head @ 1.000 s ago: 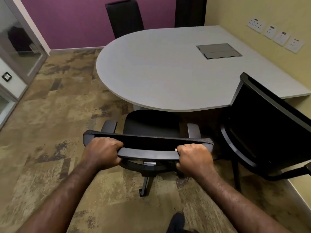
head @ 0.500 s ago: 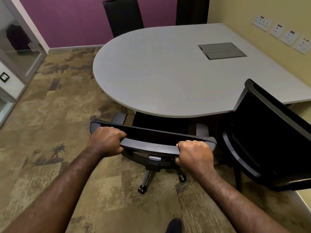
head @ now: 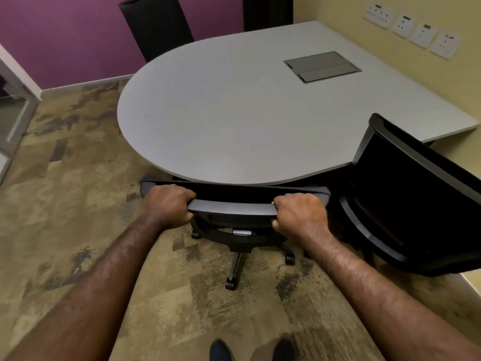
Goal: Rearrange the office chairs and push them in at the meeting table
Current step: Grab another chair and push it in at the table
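A black wheeled office chair (head: 234,208) stands at the rounded near end of the grey meeting table (head: 234,121). Its seat and armrests are hidden under the tabletop; only the backrest top, base and castors show. My left hand (head: 168,205) grips the left part of the backrest's top edge and my right hand (head: 299,213) grips the right part. A second black chair (head: 406,194) stands to the right, turned at an angle, its back near the table's edge. Two more black chair backs (head: 158,24) rise behind the table's far side.
A grey cable hatch (head: 321,66) is set into the tabletop. Wall sockets (head: 413,32) line the yellow wall on the right. A glass door frame (head: 15,110) is at the far left. Patterned carpet (head: 78,204) covers the floor; my shoes (head: 221,350) show at the bottom.
With both hands on its backrest, the chair has rolled forward under the table; its seat and armrests, visible a second ago, are now hidden. I have stepped closer.
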